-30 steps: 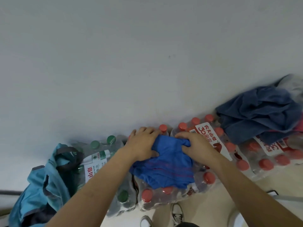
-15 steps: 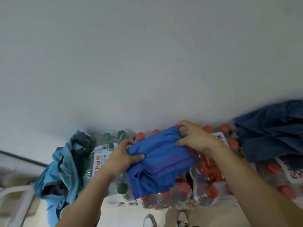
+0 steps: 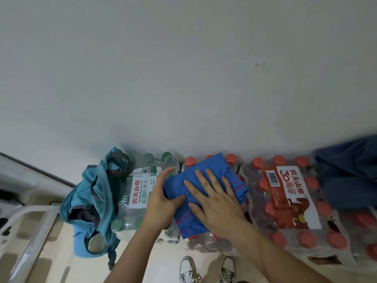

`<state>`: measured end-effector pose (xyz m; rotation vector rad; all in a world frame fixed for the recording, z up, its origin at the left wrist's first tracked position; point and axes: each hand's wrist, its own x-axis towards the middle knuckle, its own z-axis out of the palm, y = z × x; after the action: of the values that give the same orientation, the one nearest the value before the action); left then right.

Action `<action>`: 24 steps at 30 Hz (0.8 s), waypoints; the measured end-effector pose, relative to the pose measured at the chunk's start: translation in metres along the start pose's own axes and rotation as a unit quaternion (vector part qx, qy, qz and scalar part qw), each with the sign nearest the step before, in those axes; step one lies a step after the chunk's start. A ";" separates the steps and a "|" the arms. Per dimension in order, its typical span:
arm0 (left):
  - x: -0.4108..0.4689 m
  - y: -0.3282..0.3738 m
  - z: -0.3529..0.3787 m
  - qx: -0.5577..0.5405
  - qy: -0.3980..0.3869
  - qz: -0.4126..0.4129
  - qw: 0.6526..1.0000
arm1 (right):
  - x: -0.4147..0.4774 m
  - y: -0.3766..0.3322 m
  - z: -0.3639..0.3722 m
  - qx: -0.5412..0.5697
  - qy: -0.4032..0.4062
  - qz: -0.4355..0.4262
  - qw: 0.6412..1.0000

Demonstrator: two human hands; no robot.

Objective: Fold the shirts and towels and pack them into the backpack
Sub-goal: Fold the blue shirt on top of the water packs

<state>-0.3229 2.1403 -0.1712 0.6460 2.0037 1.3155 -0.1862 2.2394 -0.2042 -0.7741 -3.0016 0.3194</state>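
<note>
Bright blue folded cloth towel (image 3: 212,166) on shrink-wrapped red-capped bottle pack (image 3: 206,245): right hand (image 3: 216,201) pressed flat, apparently setting the fold; left hand (image 3: 161,199) gripping its 9 o'clock edge, nearest the teal fabric backpack (image 3: 95,201).

Bright blue towel (image 3: 212,168), magenta stripes; teal backpack (image 3: 102,201), grey trim; red caps (image 3: 258,161); green caps (image 3: 166,156); navy cloth (image 3: 346,176)

The blue towel (image 3: 213,165) is soft matt cloth with pink stripes. Under it, the bottle packs (image 3: 253,176) are wrapped in clear, glossy, wrinkled plastic film. Their red caps (image 3: 190,161) and green caps (image 3: 166,156) look like smooth plastic. Left of the towel, the teal backpack (image 3: 102,197) is thin cloth with a slight shine. Right of the towel lies a dull dark blue cloth (image 3: 350,180). Behind the towel, the wall (image 3: 183,68) is smooth and matt.
</note>
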 end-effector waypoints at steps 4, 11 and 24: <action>-0.001 0.009 -0.006 -0.056 -0.028 -0.048 0.997 | -0.001 0.016 -0.003 0.004 -0.069 -0.118 0.991; -0.014 0.012 -0.002 -0.108 0.001 -0.136 0.985 | -0.009 -0.015 -0.053 0.163 -0.083 0.049 0.982; -0.020 -0.008 -0.033 0.188 -0.157 0.053 0.968 | -0.026 -0.056 -0.010 0.016 0.042 0.092 0.995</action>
<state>-0.3341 2.1032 -0.1636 1.0778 1.9845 0.8249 -0.1896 2.1809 -0.1826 -1.0371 -2.8459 0.3302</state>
